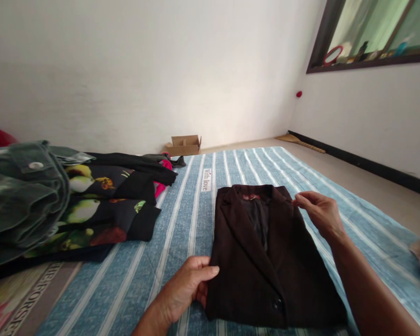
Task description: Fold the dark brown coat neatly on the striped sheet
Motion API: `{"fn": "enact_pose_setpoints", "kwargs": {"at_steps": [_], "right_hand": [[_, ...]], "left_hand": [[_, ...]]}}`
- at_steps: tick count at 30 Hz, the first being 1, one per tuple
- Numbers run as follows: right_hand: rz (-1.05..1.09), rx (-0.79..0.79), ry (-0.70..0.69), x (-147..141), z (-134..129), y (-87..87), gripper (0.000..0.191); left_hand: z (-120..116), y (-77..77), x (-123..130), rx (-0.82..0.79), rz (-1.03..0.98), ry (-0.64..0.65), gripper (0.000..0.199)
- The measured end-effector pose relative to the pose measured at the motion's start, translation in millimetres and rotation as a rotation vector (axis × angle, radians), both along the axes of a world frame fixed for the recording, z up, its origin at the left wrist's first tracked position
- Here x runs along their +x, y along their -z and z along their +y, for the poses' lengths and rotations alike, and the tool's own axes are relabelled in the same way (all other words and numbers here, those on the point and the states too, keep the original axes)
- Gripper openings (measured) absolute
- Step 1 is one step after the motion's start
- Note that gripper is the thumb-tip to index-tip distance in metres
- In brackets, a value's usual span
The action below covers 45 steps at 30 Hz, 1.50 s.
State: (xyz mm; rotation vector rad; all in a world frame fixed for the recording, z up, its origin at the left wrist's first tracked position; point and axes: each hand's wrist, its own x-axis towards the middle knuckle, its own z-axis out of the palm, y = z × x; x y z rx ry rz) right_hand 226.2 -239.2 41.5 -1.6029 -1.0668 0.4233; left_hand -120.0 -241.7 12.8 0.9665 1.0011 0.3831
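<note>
On the blue striped sheet: dark brown folded blazer lying flat between both hands.

A sewn label reading "With love" is showing beside the blazer; the red collar tag is too small to read. A rug at lower left is bearing partial lettering, "FORGE". The left grip is spread, resting against the blazer's left edge. The right grip is pressing its fingertips together at the shoulder corner; a pinch on the cloth cannot be confirmed. A printed black garment is lying well left.
</note>
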Motion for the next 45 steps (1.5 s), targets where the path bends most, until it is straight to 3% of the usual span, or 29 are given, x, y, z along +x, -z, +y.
{"fn": "enact_pose_setpoints", "kwargs": {"at_steps": [4,8,17,25,34,45], "right_hand": [[0.219,-0.006,0.127,27.4,19.0,50.5,0.031],[0.559,0.094,0.195,30.8,21.6,72.9,0.029],[0.649,0.153,0.244,31.8,22.9,73.1,0.026],[0.562,0.122,0.32,37.5,23.9,77.8,0.024],[0.454,0.014,0.324,35.5,22.0,75.1,0.023],[0.418,-0.003,0.315,36.7,21.6,76.5,0.024]], "left_hand": [[0.7,-1.0,0.2,-0.01,0.0,0.009,0.03],[1.3,-2.8,0.2,-0.016,0.01,0.029,0.031],[1.5,-0.9,-1.8,-0.023,0.007,0.077,0.033],[1.5,0.1,-2.5,-0.016,-0.001,0.067,0.031],[-0.1,-3.4,-0.2,-0.026,0.024,0.038,0.034],[-0.8,-2.2,0.6,-0.052,0.051,-0.001,0.033]]}}
